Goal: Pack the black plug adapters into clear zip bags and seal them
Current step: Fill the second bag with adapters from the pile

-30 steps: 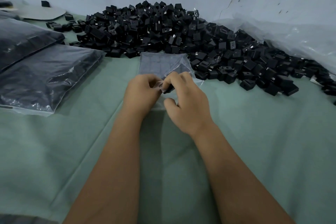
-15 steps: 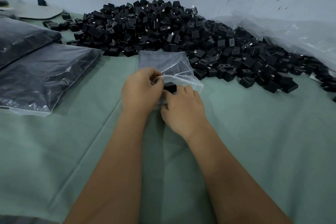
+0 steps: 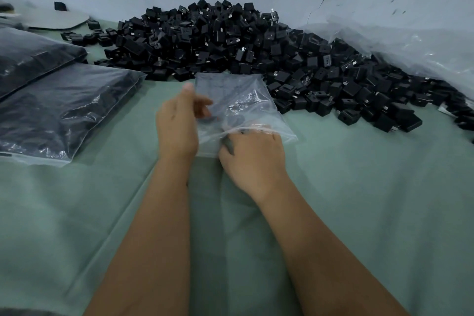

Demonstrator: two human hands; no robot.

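Head view: a clear bag [image 3: 238, 100] lies on the green cloth [image 3: 359, 200], its far end touching the heap of black adapters [image 3: 230, 41] along the wall. The left hand [image 3: 177, 126] holds the bag's left edge – thumb up, fingers pinching the plastic, somewhat blurred. The right hand [image 3: 254, 154] has its fingers pushed inside the bag's mouth; whether they grip anything cannot be told, as the plastic hides them. A dark shape – perhaps an adapter – shows just past the fingers. Two filled bags [image 3: 59, 110] lie at the left, overlapping.
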